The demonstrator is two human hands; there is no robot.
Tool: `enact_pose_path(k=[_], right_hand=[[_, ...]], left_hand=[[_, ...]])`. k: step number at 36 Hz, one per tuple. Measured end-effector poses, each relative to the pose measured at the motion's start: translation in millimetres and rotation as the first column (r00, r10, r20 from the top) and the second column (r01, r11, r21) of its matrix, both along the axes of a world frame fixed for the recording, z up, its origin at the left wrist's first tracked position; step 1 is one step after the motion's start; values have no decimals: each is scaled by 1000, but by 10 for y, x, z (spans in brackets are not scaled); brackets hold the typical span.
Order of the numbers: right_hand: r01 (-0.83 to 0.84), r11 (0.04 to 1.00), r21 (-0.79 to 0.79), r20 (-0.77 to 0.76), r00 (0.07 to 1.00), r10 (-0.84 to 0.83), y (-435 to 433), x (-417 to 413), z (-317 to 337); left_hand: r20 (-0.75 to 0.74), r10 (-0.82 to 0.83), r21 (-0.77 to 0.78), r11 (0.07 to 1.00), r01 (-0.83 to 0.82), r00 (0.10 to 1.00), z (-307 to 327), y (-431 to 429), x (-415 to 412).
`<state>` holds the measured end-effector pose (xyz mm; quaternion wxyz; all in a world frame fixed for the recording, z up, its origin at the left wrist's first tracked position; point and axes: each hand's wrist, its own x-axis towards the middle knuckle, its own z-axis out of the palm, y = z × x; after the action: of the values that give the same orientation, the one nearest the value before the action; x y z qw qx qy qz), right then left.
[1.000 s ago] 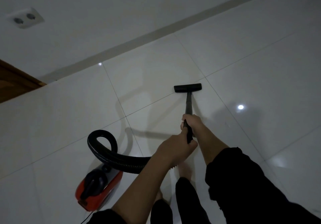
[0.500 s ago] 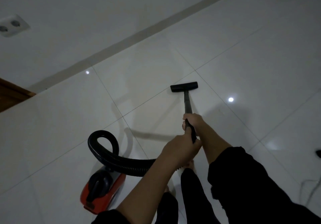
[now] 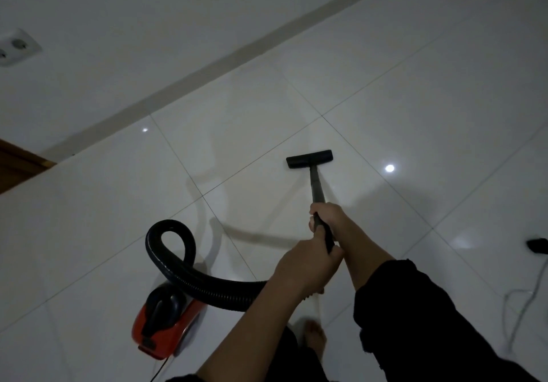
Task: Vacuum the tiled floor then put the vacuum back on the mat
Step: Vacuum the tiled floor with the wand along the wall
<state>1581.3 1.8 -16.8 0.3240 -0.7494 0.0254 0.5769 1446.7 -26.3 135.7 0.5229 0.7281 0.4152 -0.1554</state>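
Down low at the left, the red and black canister vacuum (image 3: 166, 325) sits on the glossy white tiled floor (image 3: 415, 85), its black ribbed hose (image 3: 178, 263) looping up and round towards the hands. The slim black wand (image 3: 315, 183) slants forward to a flat black floor nozzle (image 3: 309, 158), which rests on a tile just beside a grout line. The right hand (image 3: 329, 215) grips the wand higher up, fingers wrapped round it. The left hand (image 3: 305, 266) clasps the handle end just behind, also closed tight. A black sleeve (image 3: 415, 307) covers the right forearm, and a bare foot (image 3: 314, 337) shows below. A white cable (image 3: 522, 307) lies at the right. Beyond, a grey skirting strip (image 3: 237, 55) meets the white wall (image 3: 118, 26), with a white double socket (image 3: 16, 46) and brown wooden door frame (image 3: 17, 162).
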Motion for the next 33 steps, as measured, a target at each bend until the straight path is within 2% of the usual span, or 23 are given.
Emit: enact_pose_path(k=[6, 20, 33], right_hand=[[51, 998, 27, -22, 998, -50, -203, 55, 37], [40, 999, -16, 10, 999, -40, -634, 36, 107], [235, 972, -17, -27, 972, -235, -920, -302, 230]], left_hand=[[-17, -3, -9, 1000, 3, 1000, -47, -201, 88], [-18, -87, 9, 996, 87, 996, 64, -552, 60], [-35, -222, 30, 974, 223, 974, 161, -671, -264]])
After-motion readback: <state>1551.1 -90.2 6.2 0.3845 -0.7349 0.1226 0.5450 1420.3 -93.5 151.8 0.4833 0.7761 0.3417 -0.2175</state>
